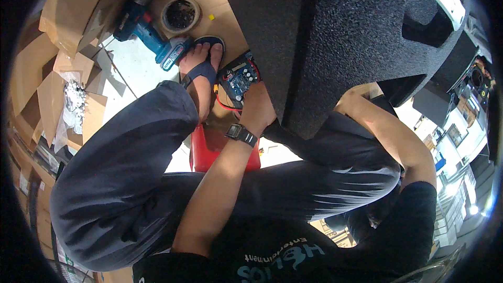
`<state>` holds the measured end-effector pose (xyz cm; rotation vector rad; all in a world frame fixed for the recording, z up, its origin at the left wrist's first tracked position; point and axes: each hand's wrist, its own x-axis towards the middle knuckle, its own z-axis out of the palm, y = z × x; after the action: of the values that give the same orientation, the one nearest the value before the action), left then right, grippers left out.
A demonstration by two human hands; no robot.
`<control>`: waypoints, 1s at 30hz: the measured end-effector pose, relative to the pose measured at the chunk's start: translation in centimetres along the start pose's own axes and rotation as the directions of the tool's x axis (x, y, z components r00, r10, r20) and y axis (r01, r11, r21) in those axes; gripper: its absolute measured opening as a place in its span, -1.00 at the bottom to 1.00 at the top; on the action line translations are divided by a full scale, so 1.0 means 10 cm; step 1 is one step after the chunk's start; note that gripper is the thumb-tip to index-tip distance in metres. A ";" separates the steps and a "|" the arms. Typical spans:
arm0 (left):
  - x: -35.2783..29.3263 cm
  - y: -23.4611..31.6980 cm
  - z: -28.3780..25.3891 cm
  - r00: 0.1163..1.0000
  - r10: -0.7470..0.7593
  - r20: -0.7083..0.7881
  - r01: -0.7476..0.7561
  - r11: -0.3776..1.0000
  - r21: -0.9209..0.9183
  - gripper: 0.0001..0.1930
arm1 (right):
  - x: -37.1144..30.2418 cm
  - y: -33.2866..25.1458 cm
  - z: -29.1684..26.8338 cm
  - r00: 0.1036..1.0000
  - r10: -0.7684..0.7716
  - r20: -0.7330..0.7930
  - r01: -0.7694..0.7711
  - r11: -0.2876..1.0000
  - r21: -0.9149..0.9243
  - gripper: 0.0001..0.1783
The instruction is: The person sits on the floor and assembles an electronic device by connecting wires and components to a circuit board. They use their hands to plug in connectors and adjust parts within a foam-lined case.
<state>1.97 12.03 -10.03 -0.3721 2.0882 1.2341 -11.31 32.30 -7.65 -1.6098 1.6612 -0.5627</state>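
Observation:
A large black cabinet (pixel 351 36) with a rough, textured coating, much like a speaker box, leans over my lap from the upper right. My left hand (pixel 259 106), with a black watch (pixel 241 134) on its wrist, reaches in at the cabinet's left edge; its fingers are hidden. Just beyond that hand lies a blue circuit board (pixel 240 79) with red and black wires. A yellow connector (pixel 216 89) sits on a red cable beside the board. Against the cabinet's lower right side is my right hand (pixel 350 98), whose fingers are out of sight behind the cabinet.
A teal cordless drill (pixel 149 39) and a roll of tape (pixel 181 15) lie on cardboard near my sandalled foot (pixel 201 68). Below me shows a red plastic stool (pixel 204 152). Open cardboard boxes (pixel 78 0) crowd the left side.

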 end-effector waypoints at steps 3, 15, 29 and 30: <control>0.00 0.02 0.00 0.999 0.010 -0.051 -0.010 1.000 0.002 -0.66 | -0.05 0.05 0.04 0.994 0.043 0.103 -0.055 0.992 0.117 -0.83; 0.03 -0.06 0.03 1.000 0.006 -0.025 -0.008 0.997 -0.077 -0.71 | -0.08 0.01 0.05 1.000 -0.014 0.028 0.014 0.999 0.033 -0.81; 0.05 0.08 -0.25 0.984 -0.068 0.163 0.112 0.953 -0.280 -0.86 | 0.12 -0.10 -0.20 0.920 0.115 0.375 -0.070 0.989 -0.131 -0.90; 0.05 0.08 -0.25 0.985 -0.066 0.162 0.111 0.952 -0.286 -0.87 | 0.13 -0.09 -0.20 0.912 0.102 0.398 -0.068 0.993 -0.098 -0.89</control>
<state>0.18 10.37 -9.06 -0.4841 1.7437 1.4748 -12.14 30.57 -6.03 -1.5753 1.4465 -0.1041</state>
